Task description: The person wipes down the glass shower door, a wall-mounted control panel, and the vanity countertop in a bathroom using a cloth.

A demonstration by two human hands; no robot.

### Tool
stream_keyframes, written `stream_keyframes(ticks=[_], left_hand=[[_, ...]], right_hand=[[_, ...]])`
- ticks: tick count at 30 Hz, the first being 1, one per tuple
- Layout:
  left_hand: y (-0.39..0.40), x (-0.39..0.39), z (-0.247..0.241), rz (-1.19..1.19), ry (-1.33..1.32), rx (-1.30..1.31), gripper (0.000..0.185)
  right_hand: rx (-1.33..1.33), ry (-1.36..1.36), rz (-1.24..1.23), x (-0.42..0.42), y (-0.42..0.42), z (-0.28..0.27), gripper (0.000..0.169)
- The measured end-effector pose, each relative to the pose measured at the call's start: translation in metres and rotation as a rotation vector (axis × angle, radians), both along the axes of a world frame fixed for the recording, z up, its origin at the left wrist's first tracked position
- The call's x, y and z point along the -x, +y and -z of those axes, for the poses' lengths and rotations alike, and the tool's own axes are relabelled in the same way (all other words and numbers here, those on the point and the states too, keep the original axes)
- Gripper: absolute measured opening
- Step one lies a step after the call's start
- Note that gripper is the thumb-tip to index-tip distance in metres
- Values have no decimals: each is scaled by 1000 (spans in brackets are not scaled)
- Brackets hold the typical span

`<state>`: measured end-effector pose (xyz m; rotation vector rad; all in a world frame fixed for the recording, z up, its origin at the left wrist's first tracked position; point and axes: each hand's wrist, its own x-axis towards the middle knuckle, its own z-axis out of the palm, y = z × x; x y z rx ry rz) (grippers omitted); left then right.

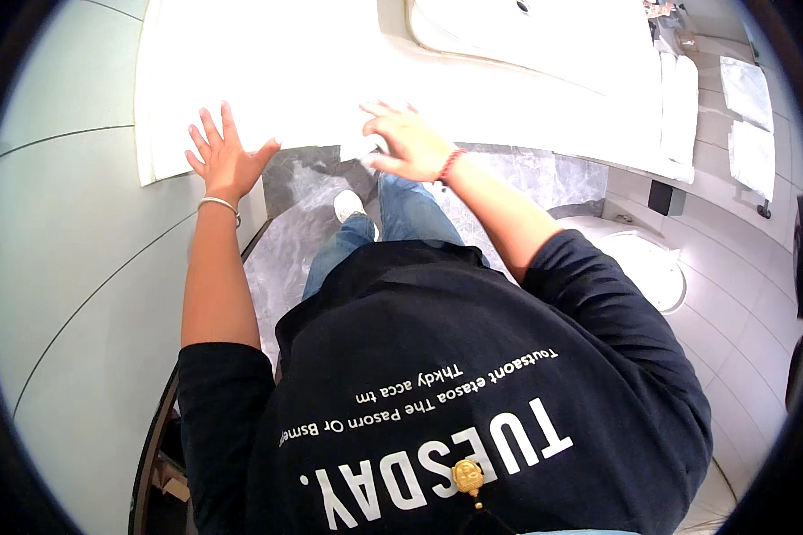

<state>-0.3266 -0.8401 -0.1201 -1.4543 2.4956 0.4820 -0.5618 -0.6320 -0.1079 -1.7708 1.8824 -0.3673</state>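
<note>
My left hand is spread with its fingers apart near the front edge of the glaring white countertop; a pale bangle circles its wrist. Nothing is between its fingers. To its right, my right hand is curled at the counter's front edge, a red bracelet on the wrist. A small white thing shows between its thumb and forefinger, too overexposed to name; whether the hand grips it is unclear. Whether either palm touches the counter, I cannot tell.
A white washbasin is set into the counter ahead. Rolled white towels lie at its right end. White cloths or sheets hang on the tiled right wall, above a white toilet. Pale panels stand at the left.
</note>
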Motion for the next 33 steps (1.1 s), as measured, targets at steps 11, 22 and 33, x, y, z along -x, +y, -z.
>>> stream_keyframes(ticks=[11, 22, 33], left_hand=[[4, -10, 18, 58, 77, 125, 119], [-14, -29, 63, 118, 183, 382, 88], [1, -5, 12, -30, 8, 169, 98]], right_hand=[[141, 427, 175, 19, 9, 29, 65], [356, 137, -270, -43, -95, 24, 41], [272, -14, 43, 60, 22, 19, 66]])
